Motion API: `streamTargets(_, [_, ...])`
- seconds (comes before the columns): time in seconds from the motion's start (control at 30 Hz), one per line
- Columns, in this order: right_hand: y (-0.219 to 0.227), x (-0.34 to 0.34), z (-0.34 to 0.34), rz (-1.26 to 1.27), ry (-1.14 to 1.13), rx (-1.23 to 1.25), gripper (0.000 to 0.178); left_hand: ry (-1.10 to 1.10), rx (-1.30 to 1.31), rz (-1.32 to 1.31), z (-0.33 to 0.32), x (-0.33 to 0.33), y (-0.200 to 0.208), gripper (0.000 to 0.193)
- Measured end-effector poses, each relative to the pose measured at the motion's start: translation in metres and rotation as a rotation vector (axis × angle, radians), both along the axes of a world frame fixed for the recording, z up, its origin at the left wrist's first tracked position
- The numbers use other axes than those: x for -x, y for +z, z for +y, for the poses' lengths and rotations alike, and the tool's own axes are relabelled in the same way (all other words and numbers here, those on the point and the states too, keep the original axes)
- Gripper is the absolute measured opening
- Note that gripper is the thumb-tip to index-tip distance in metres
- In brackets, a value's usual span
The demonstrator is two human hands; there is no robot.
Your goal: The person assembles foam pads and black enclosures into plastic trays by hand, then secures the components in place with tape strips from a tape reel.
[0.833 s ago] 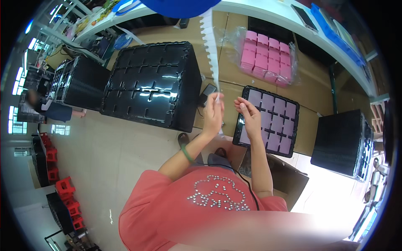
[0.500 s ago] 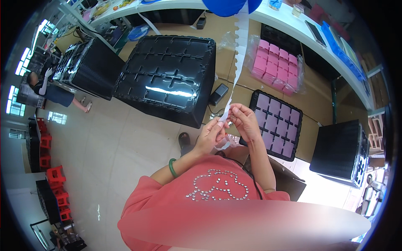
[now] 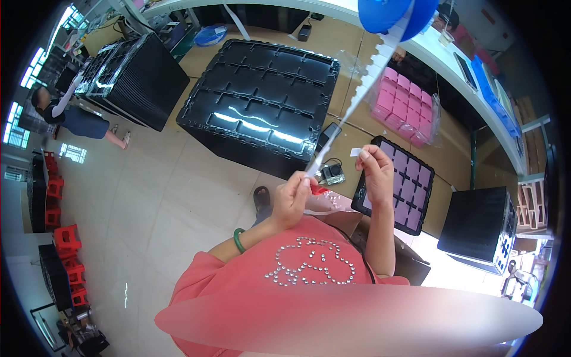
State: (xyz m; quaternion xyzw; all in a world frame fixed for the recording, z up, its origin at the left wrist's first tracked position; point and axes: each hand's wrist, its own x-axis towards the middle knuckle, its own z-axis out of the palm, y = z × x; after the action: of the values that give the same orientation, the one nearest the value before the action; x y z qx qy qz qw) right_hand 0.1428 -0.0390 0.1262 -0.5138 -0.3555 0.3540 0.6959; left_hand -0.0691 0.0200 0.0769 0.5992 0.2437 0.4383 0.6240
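A long white strip (image 3: 364,83) with a notched edge hangs from a blue reel (image 3: 377,13) above the bench. Its lower end is pinched between the fingers of my left hand (image 3: 290,201), and the strip is pulled straight. My right hand (image 3: 377,172) is apart from it, holding a small white label (image 3: 355,152) between thumb and finger. Just behind that hand lies a black tray (image 3: 429,196) filled with light purple blocks (image 3: 399,181). A small boxy device (image 3: 334,172) with a round dark part sits between my hands on the brown surface.
A tall stack of black trays (image 3: 262,98) stands ahead on the left. Pink blocks (image 3: 404,106) in clear plastic lie beyond the purple ones. More black stacks (image 3: 476,223) stand right and far left (image 3: 140,83). A person (image 3: 77,113) is at the far left, near red stools (image 3: 68,237).
My hands, together on the strip before, have parted. My right hand moved right, now with a small white label in its fingers. My view has shifted, and the device between my hands shows more.
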Motion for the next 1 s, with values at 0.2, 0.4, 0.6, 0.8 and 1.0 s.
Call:
streamTargets(0.2, [0.035, 0.034, 0.076, -0.867, 0.089, 0.118, 0.016, -0.334, -0.362, -0.060, 0.016, 0.026, 0.027, 0.020])
streamTargets(0.4, [0.026, 0.050, 0.138, -1.285, 0.089, 0.152, 0.012, -0.478, -0.317, -0.070, 0.039, 0.036, 0.024, 0.019])
streamTargets(0.6, [0.037, 0.069, 0.150, -1.436, 0.096, 0.241, 0.010, -0.550, -0.325, -0.083, 0.065, 0.047, 0.015, 0.020])
streamTargets(0.8, [0.042, 0.069, 0.159, -1.505, 0.208, 0.219, 0.008, -0.660, -0.287, -0.086, 0.087, 0.052, 0.017, 0.020])
streamTargets(1.0, [0.040, 0.070, 0.159, -1.787, 0.314, 0.013, 0.008, -0.694, -0.304, -0.129, 0.101, 0.050, 0.011, 0.019])
